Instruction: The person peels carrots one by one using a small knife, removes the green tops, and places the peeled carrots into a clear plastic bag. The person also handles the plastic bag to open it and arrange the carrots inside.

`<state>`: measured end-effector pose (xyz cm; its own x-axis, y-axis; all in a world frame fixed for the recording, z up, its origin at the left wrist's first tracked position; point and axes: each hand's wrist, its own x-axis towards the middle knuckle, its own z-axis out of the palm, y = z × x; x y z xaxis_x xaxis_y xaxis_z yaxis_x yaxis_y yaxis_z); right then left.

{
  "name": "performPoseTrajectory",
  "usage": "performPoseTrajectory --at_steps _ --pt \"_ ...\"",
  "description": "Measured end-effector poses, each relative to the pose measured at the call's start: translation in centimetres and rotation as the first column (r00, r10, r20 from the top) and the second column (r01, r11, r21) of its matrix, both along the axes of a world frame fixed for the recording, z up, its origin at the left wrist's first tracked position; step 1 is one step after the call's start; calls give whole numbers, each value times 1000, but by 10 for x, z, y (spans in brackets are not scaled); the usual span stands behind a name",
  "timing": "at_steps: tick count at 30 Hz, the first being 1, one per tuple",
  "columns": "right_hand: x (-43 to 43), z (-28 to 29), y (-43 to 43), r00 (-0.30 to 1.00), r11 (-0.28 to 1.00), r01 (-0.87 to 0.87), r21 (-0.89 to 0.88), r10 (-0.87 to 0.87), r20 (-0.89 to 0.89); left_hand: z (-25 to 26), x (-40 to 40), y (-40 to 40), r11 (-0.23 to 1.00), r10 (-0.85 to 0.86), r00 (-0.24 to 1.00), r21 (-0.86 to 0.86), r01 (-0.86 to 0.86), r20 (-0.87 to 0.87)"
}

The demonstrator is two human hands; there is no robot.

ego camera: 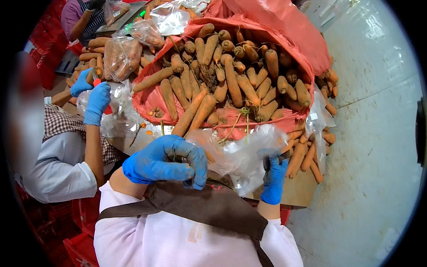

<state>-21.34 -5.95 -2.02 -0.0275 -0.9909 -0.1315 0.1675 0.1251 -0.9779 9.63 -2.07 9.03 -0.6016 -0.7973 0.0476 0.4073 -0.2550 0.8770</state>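
Observation:
My left hand (166, 163), in a soiled blue glove, is loosely curled above the table edge, with nothing visible in it. My right hand (274, 175), in a matching glove with dirty fingertips, pinches the right side of a crumpled clear plastic bag (238, 163). A small dark piece shows beside its fingers; what it is cannot be told. Just beyond my left hand, two long carrots (201, 111) lean out of an open red woven sack (146, 105). Many soil-covered carrots (232, 81) fill the sack. A carrot top with green stems (245, 111) lies on its near lip.
Loose carrots (302, 158) and another plastic bag (315, 118) lie at right, beside a pale wall panel (373, 133). At left, a co-worker's gloved hands (97, 100) hold a carrot and a red-handled tool. Bagged carrots (121, 58) lie beyond; red crates (81, 250) stand lower left.

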Motion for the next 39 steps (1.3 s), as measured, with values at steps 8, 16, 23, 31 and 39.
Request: performPoseTrajectory --at_steps 8,16,23,31,39 --pt "-13 -17 -4 999 995 6 99 0 -54 -11 4 -23 995 -12 884 -79 56 467" --pt "-40 -71 -15 1000 986 -8 168 9 -5 59 17 -82 995 -3 910 -85 42 415" --pt "-7 -41 -41 994 984 -60 169 75 -81 80 100 -222 802 555 829 -312 -509 75" --pt "-8 -73 -54 994 944 -95 315 104 -13 121 167 -277 529 811 581 -340 -777 -65" --pt "-14 -89 -52 993 941 -81 328 106 -59 -46 216 -357 463 837 379 -142 -875 395"
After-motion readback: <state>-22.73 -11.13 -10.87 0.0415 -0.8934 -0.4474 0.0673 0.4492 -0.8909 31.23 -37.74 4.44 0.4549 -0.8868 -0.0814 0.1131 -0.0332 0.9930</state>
